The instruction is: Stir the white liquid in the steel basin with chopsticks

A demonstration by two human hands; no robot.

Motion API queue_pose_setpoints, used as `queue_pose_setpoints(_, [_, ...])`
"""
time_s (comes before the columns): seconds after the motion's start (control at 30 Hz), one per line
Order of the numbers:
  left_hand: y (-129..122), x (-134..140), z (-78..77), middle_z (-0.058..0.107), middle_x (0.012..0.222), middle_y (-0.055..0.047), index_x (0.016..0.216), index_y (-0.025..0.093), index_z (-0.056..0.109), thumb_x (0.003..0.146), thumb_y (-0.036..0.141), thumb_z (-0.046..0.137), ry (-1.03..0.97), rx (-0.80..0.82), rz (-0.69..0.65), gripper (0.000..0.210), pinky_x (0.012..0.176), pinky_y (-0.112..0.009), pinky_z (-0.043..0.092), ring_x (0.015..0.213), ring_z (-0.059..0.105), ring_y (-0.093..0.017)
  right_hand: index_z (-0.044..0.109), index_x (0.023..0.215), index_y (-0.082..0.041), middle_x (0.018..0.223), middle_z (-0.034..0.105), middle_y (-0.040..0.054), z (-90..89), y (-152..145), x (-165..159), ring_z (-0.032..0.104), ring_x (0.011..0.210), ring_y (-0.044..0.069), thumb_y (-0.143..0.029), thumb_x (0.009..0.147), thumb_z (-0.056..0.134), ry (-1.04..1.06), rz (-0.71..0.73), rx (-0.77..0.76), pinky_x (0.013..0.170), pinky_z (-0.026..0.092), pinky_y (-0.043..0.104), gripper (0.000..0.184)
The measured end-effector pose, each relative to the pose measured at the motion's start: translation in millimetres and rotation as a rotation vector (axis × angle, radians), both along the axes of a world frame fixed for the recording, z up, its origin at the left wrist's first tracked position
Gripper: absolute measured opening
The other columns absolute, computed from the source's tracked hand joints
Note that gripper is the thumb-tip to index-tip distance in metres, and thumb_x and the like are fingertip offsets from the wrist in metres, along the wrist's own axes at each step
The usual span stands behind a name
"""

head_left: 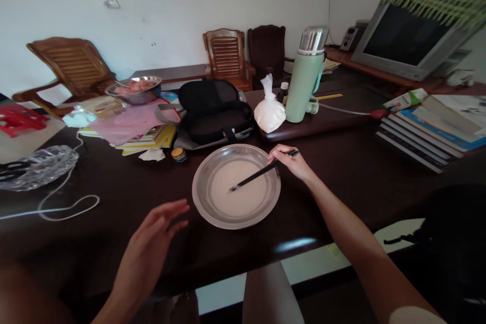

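Held in the grip of the right hand (289, 161), the black chopsticks (253, 177) look light, stiff and best taken near the upper end. They count apparently two, tips in milky liquid (237, 205) in one metal basin (232, 224) on the worktop (144, 187); the left hand (150, 238), loosely parted, holds nothing beside it.

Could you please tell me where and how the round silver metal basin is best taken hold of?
I'd grip the basin by its wide flared rim, coming from the left: the open left hand is near that edge, while the right hand holds slender black chopsticks across the right side. Its whitish liquid could slop, so a second hand opposite would likely keep it level.
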State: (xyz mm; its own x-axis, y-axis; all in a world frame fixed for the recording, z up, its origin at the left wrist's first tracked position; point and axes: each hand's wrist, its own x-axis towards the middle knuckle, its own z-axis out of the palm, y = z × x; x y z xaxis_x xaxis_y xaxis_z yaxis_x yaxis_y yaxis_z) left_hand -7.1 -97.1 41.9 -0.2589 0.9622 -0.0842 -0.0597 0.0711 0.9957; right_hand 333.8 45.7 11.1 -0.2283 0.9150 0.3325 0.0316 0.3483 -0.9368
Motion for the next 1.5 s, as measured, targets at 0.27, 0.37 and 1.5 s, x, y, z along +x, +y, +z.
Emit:
queue_pose_setpoints(0.27, [96,18,-39.8,0.064,0.13,-0.008,0.117,0.021,0.066,0.079,0.044,0.062,-0.154,-0.1,0.052,0.045,0.1,-0.04,0.045,0.125,0.053,-0.03,0.066,0.066,-0.02,0.049,0.059,-0.0032,4.7,-3,0,0.056,0.046,0.013,-0.056,0.084,0.063,0.019,-0.054,-0.039,0.053,0.043,0.027,0.04])
queue_pose_setpoints(0.37, [112,21,-55.1,0.067,0.125,-0.01,0.117,0.016,0.068,0.079,0.05,0.062,-0.05,-0.004,-0.105,0.052,0.107,-0.044,0.04,0.125,0.053,-0.033,0.067,0.064,-0.02,0.052,0.057,-0.0025,3.0,-1,4,0.053,0.049,0.012,-0.056,0.083,0.064,0.003,-0.065,-0.009,0.053,0.04,0.026,0.041])
queue_pose_setpoints(1.5, [105,16,-53.8,0.067,0.126,-0.011,0.123,0.013,0.066,0.091,0.051,0.045,0.329,0.125,-0.274,0.054,0.102,-0.038,0.042,0.118,0.057,-0.031,0.069,0.07,-0.02,0.07,0.073,0.004,0.9,2,9,0.07,0.07,0.02,-0.058,0.082,0.064,-0.016,-0.076,0.032,0.071,0.052,0.033,0.04])
